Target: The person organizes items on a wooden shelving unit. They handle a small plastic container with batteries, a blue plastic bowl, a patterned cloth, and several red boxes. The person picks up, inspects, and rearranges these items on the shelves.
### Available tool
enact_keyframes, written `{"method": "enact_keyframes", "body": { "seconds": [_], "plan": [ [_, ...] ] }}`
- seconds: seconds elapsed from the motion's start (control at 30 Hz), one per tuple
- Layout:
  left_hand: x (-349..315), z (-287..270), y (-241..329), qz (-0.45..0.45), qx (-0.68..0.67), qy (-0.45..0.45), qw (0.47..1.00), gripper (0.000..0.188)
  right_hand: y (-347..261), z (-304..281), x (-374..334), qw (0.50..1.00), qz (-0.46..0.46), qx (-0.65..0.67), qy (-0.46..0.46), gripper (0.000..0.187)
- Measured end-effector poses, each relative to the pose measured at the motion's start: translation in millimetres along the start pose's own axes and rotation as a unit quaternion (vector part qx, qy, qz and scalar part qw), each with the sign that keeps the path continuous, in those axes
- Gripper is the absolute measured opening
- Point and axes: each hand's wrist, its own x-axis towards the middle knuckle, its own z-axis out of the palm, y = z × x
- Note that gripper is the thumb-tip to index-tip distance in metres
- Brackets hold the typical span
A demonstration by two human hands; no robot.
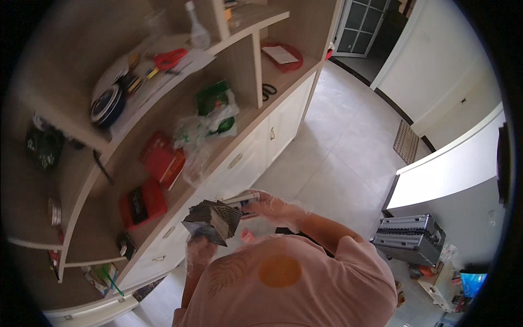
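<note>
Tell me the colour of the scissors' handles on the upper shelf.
Red handles on the scissors, lying on the upper shelf; the head view shows them.

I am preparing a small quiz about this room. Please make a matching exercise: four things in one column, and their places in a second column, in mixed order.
Things:
1. red scissors
2. grey suitcase
3. small doormat
4. grey patterned box

Places:
A. on the floor by the white doorway
B. in the person's gloved hands
C. on an upper shelf
D. on the floor at the lower right

Pairs: 1-C, 2-D, 3-A, 4-B
</note>
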Motion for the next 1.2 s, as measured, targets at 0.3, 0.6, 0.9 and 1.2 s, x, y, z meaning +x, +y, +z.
{"method": "enact_keyframes", "body": {
  "seconds": [0.3, 0.6, 0.9, 1.2],
  "plan": [
    [114, 126, -99, 0.046, 0.015, -0.085, 0.995, 0.057, -109, -154, -25, 0.966, 0.053, -0.254, -0.016, 0.045],
    [182, 168, -152, 0.170, -0.045, 0.037, 0.984, 0.053, -230, -378, 36, 0.807, -0.252, -0.341, 0.412, 0.042],
    [220, 209, -130, 0.162, -0.035, 0.063, 0.984, 0.061, -316, -483, 137, 0.602, -0.327, -0.549, 0.479, 0.037],
    [242, 194, -114, 0.172, 0.086, 0.069, 0.979, 0.052, -325, -495, 137, 0.668, -0.197, -0.538, 0.475, 0.038]
  ]
}}
